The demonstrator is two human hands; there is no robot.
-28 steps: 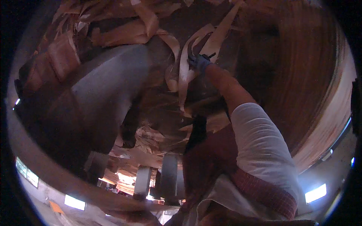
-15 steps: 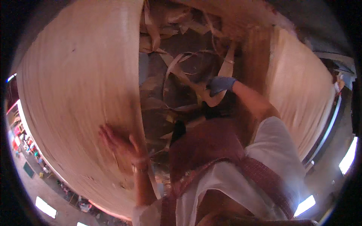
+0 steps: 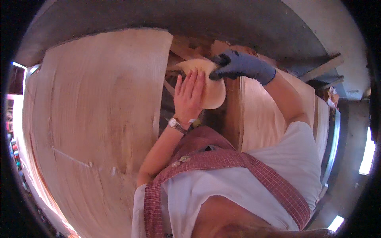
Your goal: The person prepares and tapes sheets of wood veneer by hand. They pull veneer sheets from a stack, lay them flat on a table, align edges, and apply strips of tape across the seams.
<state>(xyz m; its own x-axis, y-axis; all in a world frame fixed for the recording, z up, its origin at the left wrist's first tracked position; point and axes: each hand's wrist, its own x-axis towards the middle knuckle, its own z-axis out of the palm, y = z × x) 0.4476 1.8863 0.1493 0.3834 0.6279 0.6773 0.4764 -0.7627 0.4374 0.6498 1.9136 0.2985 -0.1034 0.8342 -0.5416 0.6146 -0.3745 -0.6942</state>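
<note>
Between two stacks of wood veneer, a pale strip of wood veneer (image 3: pixel 214 97) curves in a rounded bend in front of me. My right hand (image 3: pixel 240 67), in a blue-grey glove with dark fingertips, pinches its upper right part between thumb and fingers. My bare left hand (image 3: pixel 188 97), with a wristwatch (image 3: pixel 177 124) on the wrist, lies on the strip's left part. Its fingers are stretched out and point away from me. The far end of the strip is hidden among other scraps.
Large veneer sheets (image 3: pixel 99 99) fill the left side, and another veneer stack (image 3: pixel 262 115) stands at the right. Loose strips lie in the gap between them. A wooden bar (image 3: pixel 323 67) juts out at the far right, beside a grey surface (image 3: pixel 238 23).
My left hand has come off the left veneer sheets onto the curved strip. My right hand has risen from the scraps with veneer in its grip. The view has shifted.
</note>
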